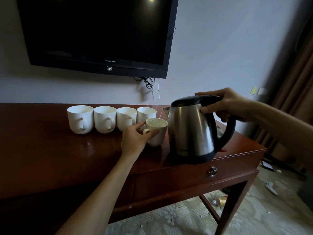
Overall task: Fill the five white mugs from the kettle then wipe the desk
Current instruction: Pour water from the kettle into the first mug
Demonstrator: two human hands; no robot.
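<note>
Several white mugs stand in a row at the back of the dark wooden desk [50, 153], from the leftmost mug [80, 118] to the rightmost mug [146, 114]. In front of the row stands a fifth mug [158, 131]. My left hand [135, 139] grips it by the handle and side. My right hand [230, 104] holds the steel kettle [191, 128] by its black handle, tilted left with the spout over that mug. A thin stream of water falls from the spout into the mug.
A black television [98, 31] hangs on the wall above the desk, with a white power strip [155, 90] dangling below it. The desk has a drawer with a metal pull [212, 171]. Small items lie on the patterned floor [254, 209] at right. Brown curtains [296, 82] hang at far right.
</note>
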